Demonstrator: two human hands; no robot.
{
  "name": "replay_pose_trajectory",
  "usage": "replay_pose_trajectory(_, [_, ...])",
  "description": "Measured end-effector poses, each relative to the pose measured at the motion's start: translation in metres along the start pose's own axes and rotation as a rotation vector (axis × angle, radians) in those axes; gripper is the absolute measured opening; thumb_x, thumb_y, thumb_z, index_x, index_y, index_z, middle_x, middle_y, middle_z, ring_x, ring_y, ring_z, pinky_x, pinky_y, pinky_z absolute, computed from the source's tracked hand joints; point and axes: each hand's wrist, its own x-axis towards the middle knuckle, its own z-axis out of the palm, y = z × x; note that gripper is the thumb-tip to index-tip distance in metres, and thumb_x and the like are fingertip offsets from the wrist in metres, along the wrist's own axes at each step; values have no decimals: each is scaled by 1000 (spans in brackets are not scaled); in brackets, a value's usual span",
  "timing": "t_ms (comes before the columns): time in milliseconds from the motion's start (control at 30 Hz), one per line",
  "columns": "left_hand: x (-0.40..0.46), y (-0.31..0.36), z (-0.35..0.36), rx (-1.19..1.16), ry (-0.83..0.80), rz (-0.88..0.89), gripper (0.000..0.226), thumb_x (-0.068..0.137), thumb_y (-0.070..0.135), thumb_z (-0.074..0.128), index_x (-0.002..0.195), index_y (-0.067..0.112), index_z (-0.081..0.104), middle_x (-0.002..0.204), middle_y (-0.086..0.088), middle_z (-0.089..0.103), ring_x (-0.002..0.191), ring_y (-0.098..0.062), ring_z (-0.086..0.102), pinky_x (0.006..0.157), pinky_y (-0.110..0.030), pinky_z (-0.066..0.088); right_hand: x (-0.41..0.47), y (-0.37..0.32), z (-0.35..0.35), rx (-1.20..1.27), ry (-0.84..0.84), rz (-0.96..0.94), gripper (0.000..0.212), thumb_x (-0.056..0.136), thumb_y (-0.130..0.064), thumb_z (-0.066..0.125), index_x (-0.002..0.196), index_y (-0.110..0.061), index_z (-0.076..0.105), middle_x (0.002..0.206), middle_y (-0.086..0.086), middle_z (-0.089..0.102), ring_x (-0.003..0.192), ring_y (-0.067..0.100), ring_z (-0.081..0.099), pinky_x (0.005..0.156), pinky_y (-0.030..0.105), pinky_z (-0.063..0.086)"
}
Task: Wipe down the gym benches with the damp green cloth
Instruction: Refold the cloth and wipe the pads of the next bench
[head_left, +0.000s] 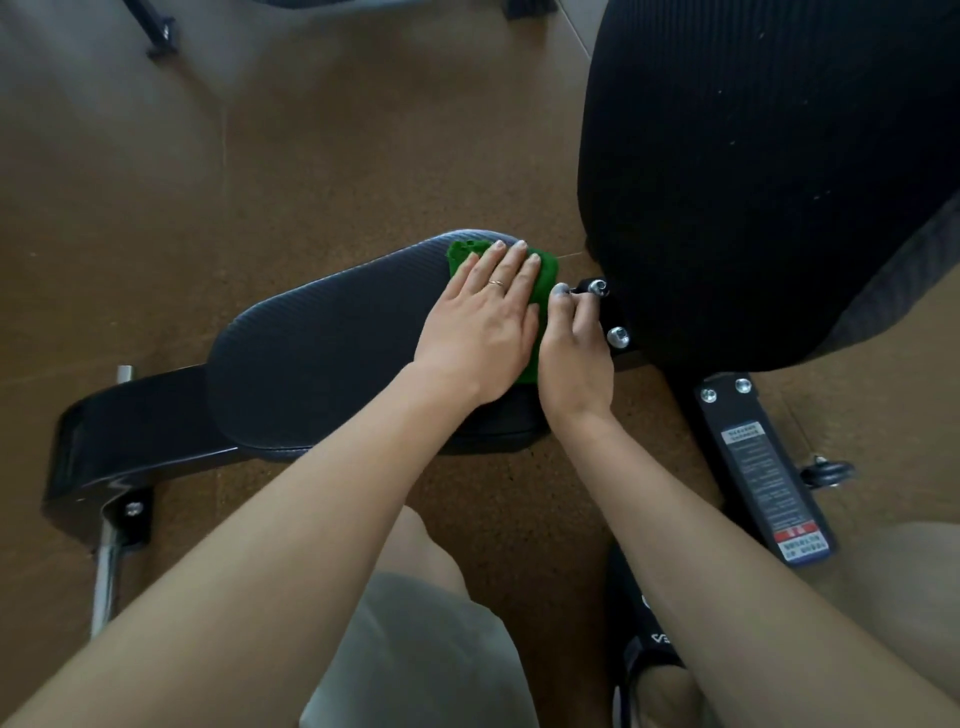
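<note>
Head view: a gym bench on a brown cork-patterned floor, seen from above.
Seat pad: black, textured, lying flat, on a black frame with a chrome bar at the left end.
Back pad: large, black, ribbed, raised at upper right, just beside the seat pad's right end.
Green cloth: spread on the right end of the seat pad, next to the hinge bolts.
Left hand: laid flat on the cloth, fingers straight and close together, pressing it to the pad; a ring on one finger.
Right hand: at the cloth's right edge, fingers curled downward; whether they pinch the cloth cannot be told.
Warning label: on the frame leg at lower right.
Person: grey shorts and a black shoe at the bottom edge.
</note>
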Motion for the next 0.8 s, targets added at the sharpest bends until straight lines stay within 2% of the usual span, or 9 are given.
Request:
replay_pose_trajectory(100, [-21,-12,-2,-4,-7,-30,59,111,40,11,165,18,7,173,-1,2,159,-16,-6,129,-36,-5,-2,3,2,-108,-46,-38,51,101,-57,26,126,-21,53,124,1,64,118,21,58,91,42,42])
replay_pose_trajectory(167, [-58,-29,-2,3,-3,-81,62,107,43,3,165,19,5,173,0,1,159,-16,-7,129,-37,-4,-7,4,1,-340,-44,-123,66,102,-60,25,146,-14,45,144,7,56,134,24,49,108,45,40])
replay_pose_trajectory(267, [-109,-56,-5,-2,-13,-163,64,105,45,1,165,23,3,172,3,-1,158,-14,-9,129,-37,-3,-16,-4,9,-721,-41,-246,78,104,-61,22,161,-8,20,163,20,30,152,31,27,125,46,20])
replay_pose_trajectory(333, [-124,-67,-7,0,-3,-189,63,105,45,3,165,24,6,172,4,1,158,-12,-8,129,-36,-3,-21,-11,18,-853,-92,-285,78,103,-63,15,164,-15,7,166,28,12,155,37,12,126,49,10])
replay_pose_trajectory(400, [-122,-70,-7,3,5,-206,63,105,45,3,165,24,6,172,4,2,158,-12,-7,129,-36,-3,-23,-13,26,-922,-119,-281,78,102,-66,10,164,-20,1,166,31,2,156,40,5,127,50,7])
replay_pose_trajectory(500, [-88,-79,-7,-11,19,-288,59,109,41,7,165,24,5,172,5,1,159,-14,-6,129,-37,-3,-25,-13,30,-975,-74,-280,78,101,-67,7,164,-21,4,166,31,4,155,41,9,126,50,10])
replay_pose_trajectory(667, [-24,-101,-11,-72,30,-418,58,110,37,19,164,18,15,172,-1,17,159,-20,8,129,-38,1,-27,-12,27,-959,-55,-301,74,102,-63,10,164,-23,12,166,30,10,154,41,14,125,50,14])
replay_pose_trajectory(800, [-83,-90,-9,-7,1,-365,60,110,40,13,165,18,7,173,-1,5,159,-18,-2,130,-40,1,-27,-11,27,-961,-46,-313,73,102,-62,13,164,-23,15,165,30,13,154,42,16,125,51,16])
